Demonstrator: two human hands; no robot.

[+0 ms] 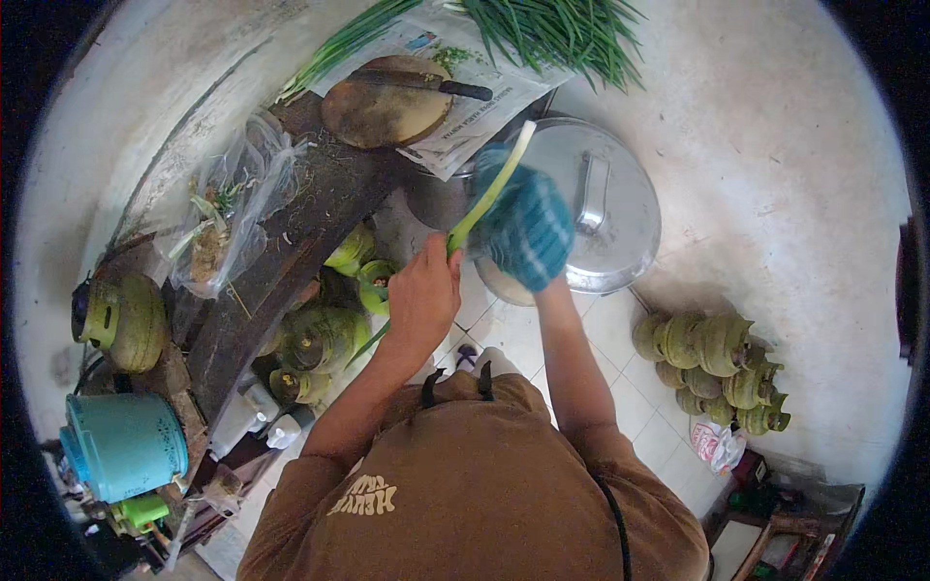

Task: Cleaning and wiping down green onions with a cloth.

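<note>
My left hand grips the green part of a single leek or large spring onion stalk, its white end pointing up and away from me. My right hand, hidden in a blue-green striped cloth, is blurred and lies right beside the stalk; whether its fingers are closed cannot be seen. Beyond my hands, a knife with a dark handle rests on a round wooden chopping board. Bunches of long green onion leaves lie on newspaper behind it.
A large lidded metal pot stands just right of my right hand. On the dark wooden bench at left sits a clear plastic bag with scraps. Green gas cylinders stand under it; others are stacked at right. A turquoise bucket is at lower left.
</note>
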